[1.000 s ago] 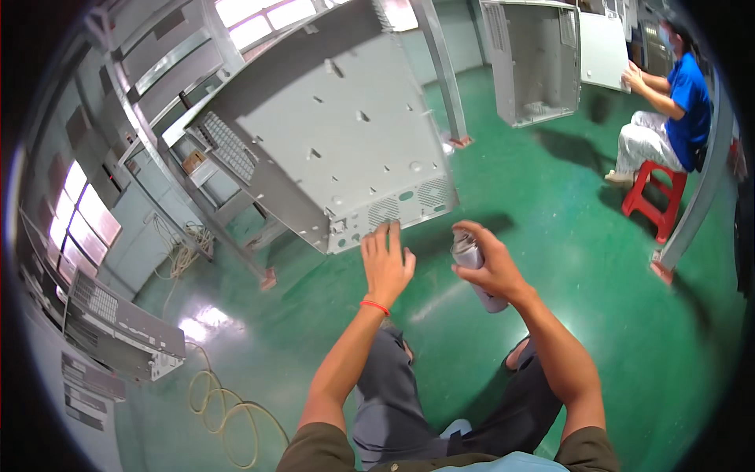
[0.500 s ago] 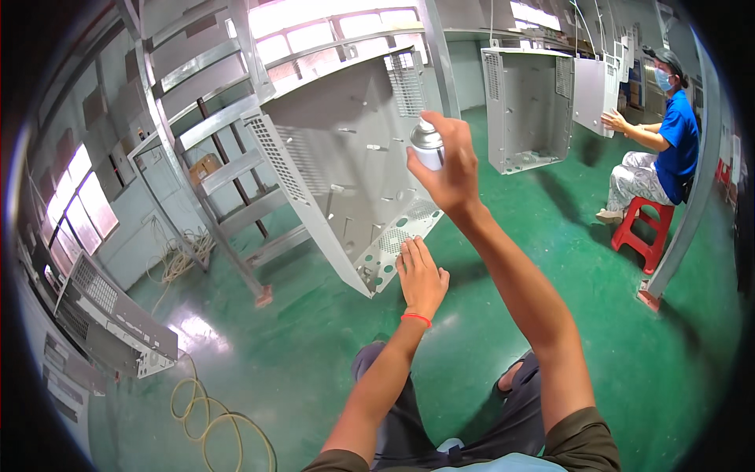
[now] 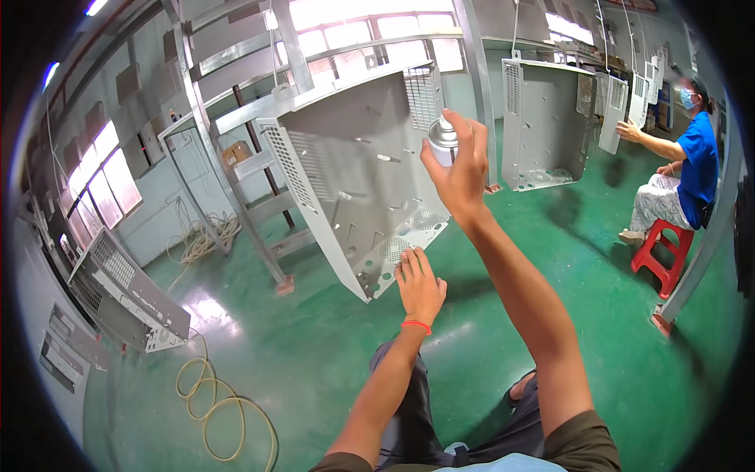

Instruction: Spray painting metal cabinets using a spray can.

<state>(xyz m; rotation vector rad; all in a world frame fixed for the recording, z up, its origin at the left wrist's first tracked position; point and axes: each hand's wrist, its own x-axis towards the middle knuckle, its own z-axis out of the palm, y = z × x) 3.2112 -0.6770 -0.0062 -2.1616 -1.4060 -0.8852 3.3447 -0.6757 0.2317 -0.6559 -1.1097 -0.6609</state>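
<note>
A large grey sheet-metal cabinet [image 3: 346, 149] hangs tilted in front of me. It has vent slots in its sides, small studs on its back wall and a perforated bottom panel. My right hand [image 3: 462, 169] is closed round a spray can [image 3: 443, 140] with a silver top, held up by the cabinet's right side. The index finger rests on the nozzle; whether it is pressed down, I cannot tell. My left hand [image 3: 421, 283], wearing a red wristband, lies with fingers stretched out at the front edge of the bottom panel, the thumb apart.
Behind the cabinet stands a metal frame [image 3: 204, 118]. A similar cabinet [image 3: 546, 126] hangs to the right. Farther right, a person [image 3: 692, 157] on a red stool [image 3: 664, 256] touches a hanging panel [image 3: 613, 114]. A yellowish hose [image 3: 212, 401] and another metal housing [image 3: 134, 291] are on the left.
The view has shifted, so the scene sits farther right and lower. The seated person's arm is now stretched toward a narrow-looking, turned panel. My hands keep their places at the cabinet.
</note>
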